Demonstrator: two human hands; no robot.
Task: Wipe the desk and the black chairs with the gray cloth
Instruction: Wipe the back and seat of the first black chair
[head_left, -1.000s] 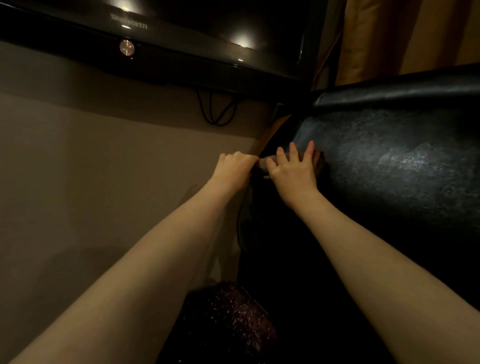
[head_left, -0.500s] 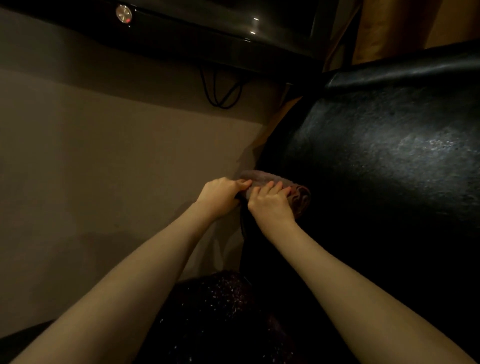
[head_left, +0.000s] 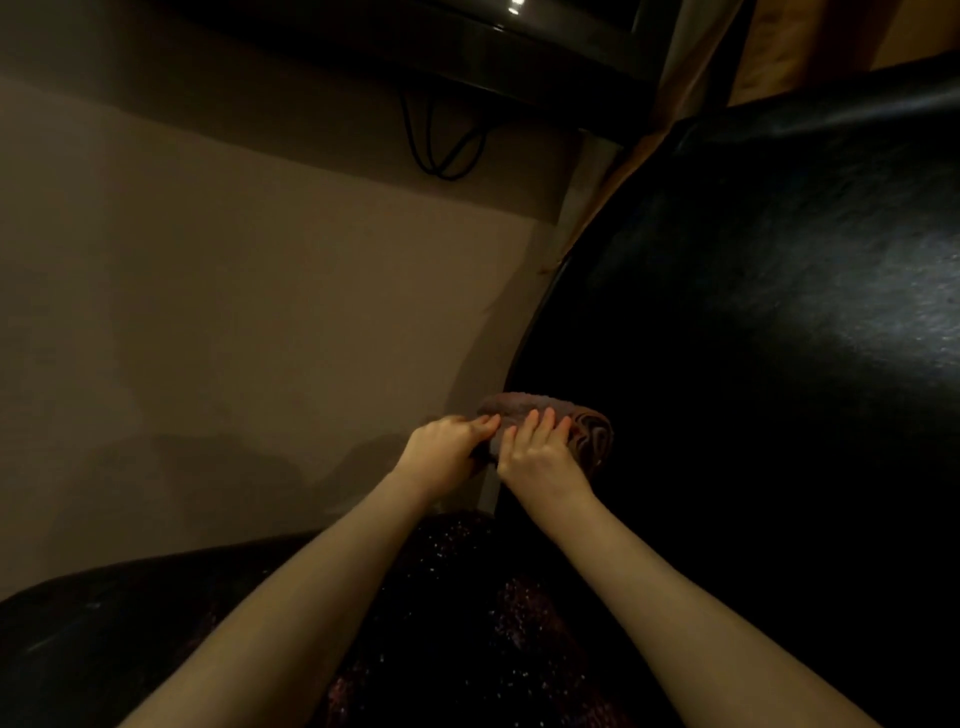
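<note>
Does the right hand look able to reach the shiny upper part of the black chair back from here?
Probably yes: the right hand presses the gray cloth on the black chair, and nothing blocks the surface above.

Forearms reach in from seven and five o'clock, hands meeting: left hand (head_left: 444, 451) curled, gripping the gray cloth (head_left: 589, 435); right hand (head_left: 540, 460) pressing it, fingers flat.

support: black chair (head_left: 753, 364), glossy textured surface | on it: folded gray cloth (head_left: 545, 410) against its left edge
</note>
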